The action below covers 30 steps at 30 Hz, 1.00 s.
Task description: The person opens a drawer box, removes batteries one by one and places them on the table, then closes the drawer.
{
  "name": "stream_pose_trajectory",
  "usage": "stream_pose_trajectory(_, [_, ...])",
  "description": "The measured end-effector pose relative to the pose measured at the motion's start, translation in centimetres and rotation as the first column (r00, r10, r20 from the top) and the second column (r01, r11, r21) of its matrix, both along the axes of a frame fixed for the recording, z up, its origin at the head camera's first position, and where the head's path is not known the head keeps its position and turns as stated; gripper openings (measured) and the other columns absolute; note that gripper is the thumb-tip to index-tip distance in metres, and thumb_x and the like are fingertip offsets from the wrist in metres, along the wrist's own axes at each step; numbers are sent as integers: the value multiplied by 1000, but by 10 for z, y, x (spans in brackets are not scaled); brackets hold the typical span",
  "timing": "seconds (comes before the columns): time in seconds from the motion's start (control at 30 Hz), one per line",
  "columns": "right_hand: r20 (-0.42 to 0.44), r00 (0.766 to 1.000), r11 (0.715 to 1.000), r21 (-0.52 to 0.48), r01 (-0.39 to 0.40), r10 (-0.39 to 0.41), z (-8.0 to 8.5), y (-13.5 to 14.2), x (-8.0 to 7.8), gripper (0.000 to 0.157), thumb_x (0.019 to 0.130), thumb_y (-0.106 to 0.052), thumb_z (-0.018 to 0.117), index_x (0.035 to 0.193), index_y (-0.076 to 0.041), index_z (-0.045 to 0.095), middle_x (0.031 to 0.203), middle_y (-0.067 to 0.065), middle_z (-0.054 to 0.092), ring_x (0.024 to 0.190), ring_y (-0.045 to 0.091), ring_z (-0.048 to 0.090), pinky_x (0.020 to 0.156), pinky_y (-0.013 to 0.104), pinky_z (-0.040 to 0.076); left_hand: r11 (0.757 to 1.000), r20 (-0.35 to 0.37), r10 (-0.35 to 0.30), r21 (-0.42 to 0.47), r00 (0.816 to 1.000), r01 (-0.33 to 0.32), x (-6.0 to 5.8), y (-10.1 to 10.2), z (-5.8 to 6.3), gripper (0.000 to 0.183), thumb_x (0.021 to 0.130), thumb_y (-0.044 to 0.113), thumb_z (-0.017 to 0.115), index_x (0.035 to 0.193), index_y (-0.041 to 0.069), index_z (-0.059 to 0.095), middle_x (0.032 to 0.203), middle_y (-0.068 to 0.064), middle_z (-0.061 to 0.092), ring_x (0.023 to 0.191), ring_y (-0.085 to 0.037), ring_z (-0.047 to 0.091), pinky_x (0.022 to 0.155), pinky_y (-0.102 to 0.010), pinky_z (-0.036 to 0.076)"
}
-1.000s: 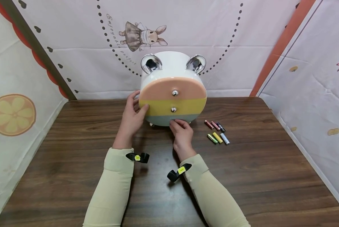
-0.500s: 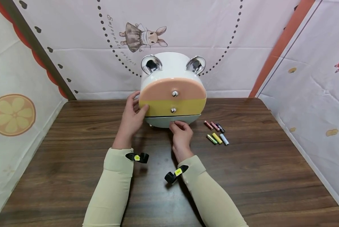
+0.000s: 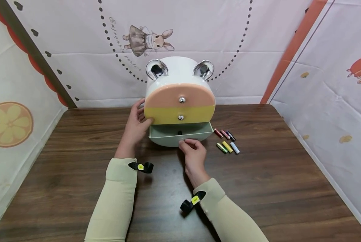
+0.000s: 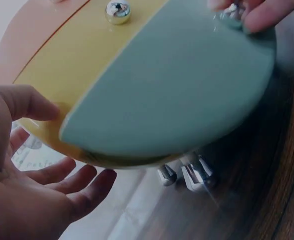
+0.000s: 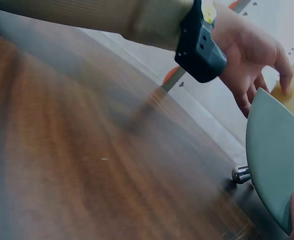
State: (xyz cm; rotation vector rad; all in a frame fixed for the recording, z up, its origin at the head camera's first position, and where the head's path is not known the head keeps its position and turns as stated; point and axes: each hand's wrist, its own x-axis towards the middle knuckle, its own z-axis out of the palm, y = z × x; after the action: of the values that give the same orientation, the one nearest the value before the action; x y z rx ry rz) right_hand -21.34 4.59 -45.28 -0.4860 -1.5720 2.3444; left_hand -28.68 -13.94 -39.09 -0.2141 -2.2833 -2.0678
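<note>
A rounded white cabinet (image 3: 180,72) with silver ears stands at the back of the table. Its fronts are a peach drawer (image 3: 165,97), a yellow drawer (image 3: 163,115) and a pale green drawer (image 3: 162,140), the lowest, which is pulled out. My left hand (image 3: 136,127) holds the cabinet's left side, thumb on the yellow front and fingers around the side. My right hand (image 3: 195,156) pinches the green drawer's silver knob (image 4: 232,12), mostly covered by the fingers. A small dark thing (image 3: 179,133) shows inside the drawer front.
Several batteries (image 3: 227,146) of different colours lie in two rows on the wooden table (image 3: 274,174), to the right of the cabinet. Printed cloth (image 3: 228,30) hangs behind and at both sides. Silver feet (image 4: 199,175) support the cabinet.
The green drawer has gone from closed to clearly pulled out, as my right hand drew its knob toward me. My left hand has kept its place on the cabinet.
</note>
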Motion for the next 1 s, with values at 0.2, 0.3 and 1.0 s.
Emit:
stream_pose_trajectory(0.2, [13, 999, 999, 16, -30, 30, 0, 4, 17, 14, 76, 3, 76, 85, 0, 66, 71, 2, 61, 66, 15, 66, 72, 30, 57, 996, 7, -89, 30, 996, 88, -5, -5, -7, 87, 88, -8, 55, 153, 34, 15, 154, -13, 27, 141, -27, 37, 106, -50, 39])
stream_pose_trajectory(0.3, [14, 999, 999, 28, -38, 37, 0, 6, 25, 14, 75, 4, 76, 84, -1, 66, 71, 2, 62, 66, 14, 66, 70, 29, 56, 994, 14, -111, 3, 994, 111, -7, -6, -12, 96, 86, -10, 55, 154, 39, 8, 155, -13, 24, 142, -28, 34, 102, -51, 40])
stream_pose_trajectory(1.0, [53, 992, 984, 131, -123, 116, -2, 11, 66, 22, 76, 3, 75, 94, 9, 65, 77, 3, 67, 72, 16, 67, 74, 33, 57, 989, -57, -142, -58, 988, 139, 5, 6, -7, 102, 79, -18, 43, 156, 25, -9, 165, -4, 1, 146, -27, 20, 102, -47, 33])
